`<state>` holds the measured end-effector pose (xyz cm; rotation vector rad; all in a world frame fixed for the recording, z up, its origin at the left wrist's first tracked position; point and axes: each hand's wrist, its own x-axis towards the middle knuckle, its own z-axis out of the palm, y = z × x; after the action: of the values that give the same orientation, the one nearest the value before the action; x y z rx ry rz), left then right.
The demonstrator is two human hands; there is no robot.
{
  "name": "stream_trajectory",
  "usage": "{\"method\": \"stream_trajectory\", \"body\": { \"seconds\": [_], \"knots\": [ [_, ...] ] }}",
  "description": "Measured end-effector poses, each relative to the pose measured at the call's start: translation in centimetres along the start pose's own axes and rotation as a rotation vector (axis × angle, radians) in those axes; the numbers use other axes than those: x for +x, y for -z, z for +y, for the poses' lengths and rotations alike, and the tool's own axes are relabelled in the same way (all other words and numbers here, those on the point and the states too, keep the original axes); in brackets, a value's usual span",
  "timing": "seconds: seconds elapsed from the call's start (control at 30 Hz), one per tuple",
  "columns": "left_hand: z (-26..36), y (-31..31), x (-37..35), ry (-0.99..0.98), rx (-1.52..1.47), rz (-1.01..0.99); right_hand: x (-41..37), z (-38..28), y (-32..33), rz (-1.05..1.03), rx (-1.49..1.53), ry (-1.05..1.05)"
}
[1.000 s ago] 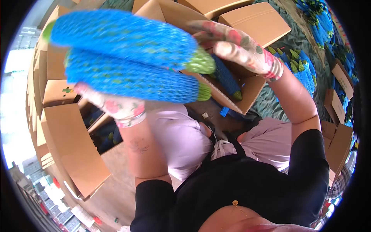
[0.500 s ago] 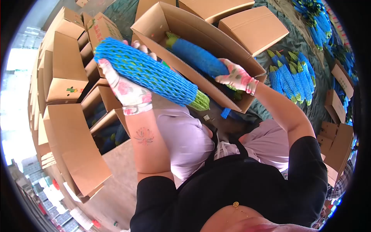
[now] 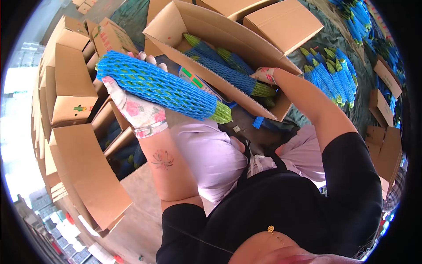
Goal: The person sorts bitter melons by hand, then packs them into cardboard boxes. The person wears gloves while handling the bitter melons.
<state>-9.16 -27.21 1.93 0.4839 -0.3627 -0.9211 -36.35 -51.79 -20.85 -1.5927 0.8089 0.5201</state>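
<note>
Head view: nearest are a black shirt (image 3: 281, 202) with a gold pendant (image 3: 271, 229) at its neckline, then lilac trousers (image 3: 211, 154). Beyond them the left hand (image 3: 138, 105), in a floral glove, has hold of a gourd (image 3: 158, 86) in blue net. Its thumb lies along the near side and its fingertips curl up at the far side, so the grip is spread about as wide as the gourd. The gourd is held outside the box (image 3: 237, 35), slanting, its bare green end toward the lower right; past it shows part of a blue-edged thing (image 3: 195, 80) with green patches.

The right hand (image 3: 266, 75), in a like glove, is down inside the box, beside the near ends of the netted gourds (image 3: 222, 72) lying there. Its fingers are partly hidden; whether they grip one, I cannot tell. A blue scrap (image 3: 258, 122) lies just outside the box.

To the left stands an open carton (image 3: 90, 171) and a stack of cartons (image 3: 72, 70). Farther off, a closed carton (image 3: 285, 24) and a pile of netted gourds (image 3: 334, 81) rest on a green sheet (image 3: 362, 99).
</note>
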Motion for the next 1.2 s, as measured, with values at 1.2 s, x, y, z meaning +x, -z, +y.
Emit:
{"method": "stream_trajectory", "body": {
  "seconds": [1.2],
  "knots": [
    [-1.4,-2.1,-1.1,-0.203,0.259,0.244,-8.7,-20.0,1.6,0.62,-0.243,0.764]
  ]
}}
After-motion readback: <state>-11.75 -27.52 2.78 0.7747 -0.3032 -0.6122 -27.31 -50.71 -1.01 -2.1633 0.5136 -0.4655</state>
